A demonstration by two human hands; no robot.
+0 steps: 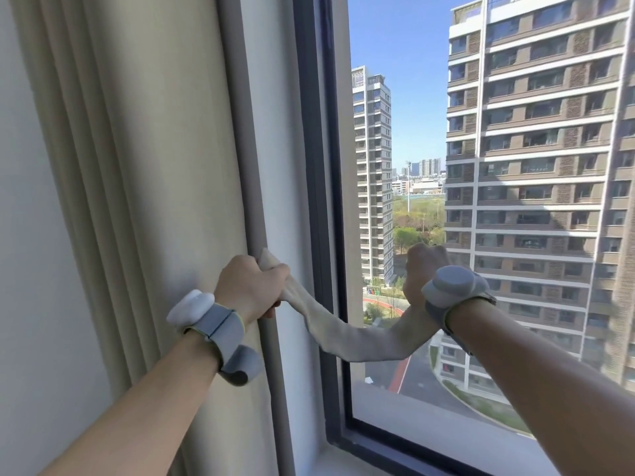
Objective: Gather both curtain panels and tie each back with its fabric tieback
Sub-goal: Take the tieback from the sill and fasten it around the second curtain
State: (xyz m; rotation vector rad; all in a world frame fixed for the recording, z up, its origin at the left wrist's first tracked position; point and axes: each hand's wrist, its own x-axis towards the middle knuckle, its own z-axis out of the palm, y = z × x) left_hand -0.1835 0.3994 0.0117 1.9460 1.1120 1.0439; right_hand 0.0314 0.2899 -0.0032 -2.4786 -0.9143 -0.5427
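Observation:
A cream curtain panel [137, 166] hangs in long folds on the left, its grey-edged border beside the window frame. A cream fabric tieback [357, 341] sags in a loop between my two hands in front of the glass. My left hand [251, 286] is closed on one end of the tieback, right against the curtain's edge. My right hand [424, 269] is closed on the other end, held out before the window pane. Both wrists wear grey strapped bands. Only one curtain panel is in view.
A dark window frame [319, 201] runs down the middle, with a pale sill [395, 438] at the bottom right. A plain wall [20, 235] stands at the far left. Tall apartment blocks and a street lie beyond the glass.

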